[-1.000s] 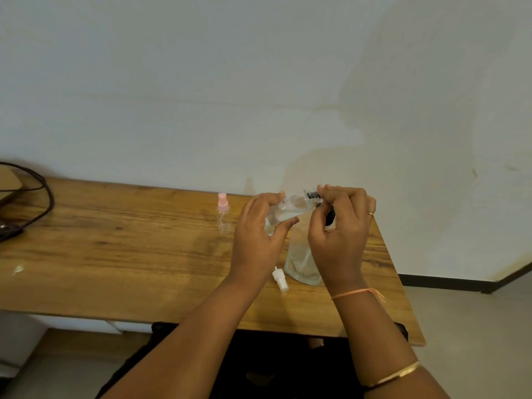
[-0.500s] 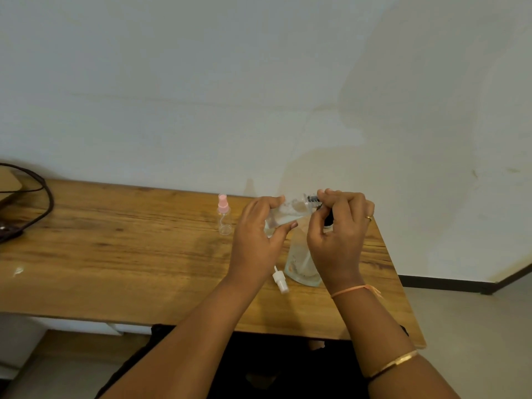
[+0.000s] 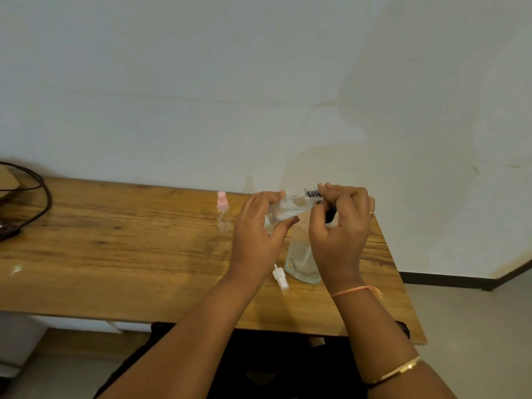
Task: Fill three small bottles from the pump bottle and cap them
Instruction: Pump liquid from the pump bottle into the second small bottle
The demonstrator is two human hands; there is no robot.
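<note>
A: Where are the hands?
B: Both are raised over the far right part of the wooden table [image 3: 115, 254]. The left hand [image 3: 259, 234] grips a small clear bottle [image 3: 283, 210] between thumb and curled fingers. The bottle is tipped nearly on its side, neck toward the right.
A: And the other one?
B: The right hand [image 3: 339, 234] pinches the black top [image 3: 313, 193] at that bottle's neck with thumb and fingertips. A dark piece [image 3: 330, 216] shows inside its palm; I cannot tell what it is.
A: What is below them?
B: A large clear container [image 3: 299, 260] stands on the table under the hands, partly hidden by the right wrist. Just left of its base a white spray top [image 3: 280, 279] lies on its side, on no bottle.
A: Any other bottles?
B: 1 more: a pink-topped bottle [image 3: 223, 214] stands upright near the table's back edge, left of the left hand and apart from it.
A: Anything else?
B: A dark cable [image 3: 43, 197] loops at the table's far left end. The right arm wears an orange thread [image 3: 354, 290] at the wrist, a gold bangle [image 3: 397, 370] further up and a ring [image 3: 371, 214] on 1 finger.
</note>
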